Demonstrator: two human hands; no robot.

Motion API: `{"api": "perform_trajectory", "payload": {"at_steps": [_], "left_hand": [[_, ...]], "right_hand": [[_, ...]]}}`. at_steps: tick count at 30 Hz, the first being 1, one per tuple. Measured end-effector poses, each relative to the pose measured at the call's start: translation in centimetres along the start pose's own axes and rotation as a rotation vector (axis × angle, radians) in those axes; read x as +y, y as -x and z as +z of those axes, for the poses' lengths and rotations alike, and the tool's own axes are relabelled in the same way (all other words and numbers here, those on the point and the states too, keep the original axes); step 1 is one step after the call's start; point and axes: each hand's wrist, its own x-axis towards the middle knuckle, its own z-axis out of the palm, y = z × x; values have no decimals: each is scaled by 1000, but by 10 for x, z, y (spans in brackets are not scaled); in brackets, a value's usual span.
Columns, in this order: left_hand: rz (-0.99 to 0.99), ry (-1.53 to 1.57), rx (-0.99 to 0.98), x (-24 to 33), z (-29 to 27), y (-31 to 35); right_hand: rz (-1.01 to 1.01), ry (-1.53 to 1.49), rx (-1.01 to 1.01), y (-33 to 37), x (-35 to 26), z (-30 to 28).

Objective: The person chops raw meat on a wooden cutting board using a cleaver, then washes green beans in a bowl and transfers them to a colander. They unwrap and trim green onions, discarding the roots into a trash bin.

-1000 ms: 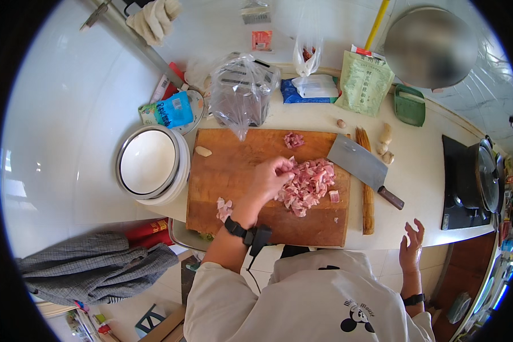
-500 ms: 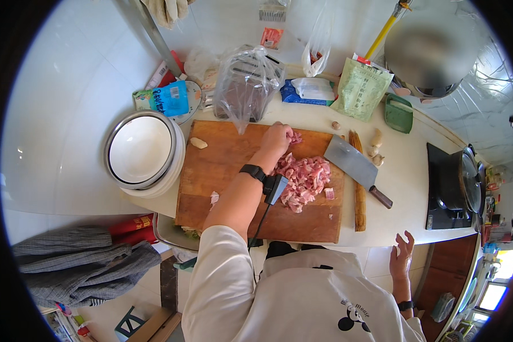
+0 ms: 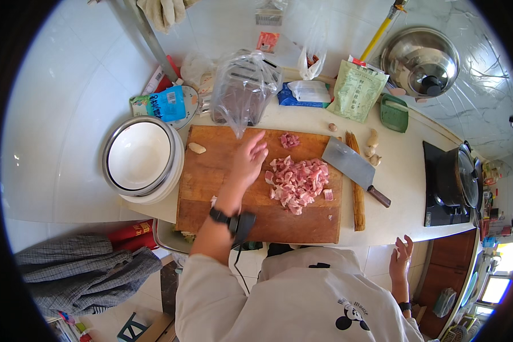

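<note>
White counter [image 3: 405,191] bore cut meat [image 3: 299,185], apparently uncut ginger [image 3: 373,138], idle cleaver [image 3: 350,162]; my left hand [image 3: 248,161] and right hand [image 3: 401,256] were empty, fingers loosely spread.

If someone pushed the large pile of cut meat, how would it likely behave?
The meat pile would probably spread rather than shift as one block, being many loose chunks. Each chunk is likely soft and pliable, given its raw pink look. They may be slippery on the wooden board, as raw cut surfaces tend to be moist.
</note>
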Motion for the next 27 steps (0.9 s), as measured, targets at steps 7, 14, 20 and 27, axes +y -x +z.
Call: {"api": "perform_trajectory", "payload": {"at_steps": [7,14,20,27], "left_hand": [[-329,323,66,24,1,161],[-374,197,-22,-20,22,216],[-47,-287,-15,-7,14,185],[-225,-327,-149,-5,28,173]], "right_hand": [[-60,49,-190,-15,-16,21],[-54,65,-445,-18,-31,42],[76,18,-541,7,8,63],[239,110,-611,67,61,58]]}}
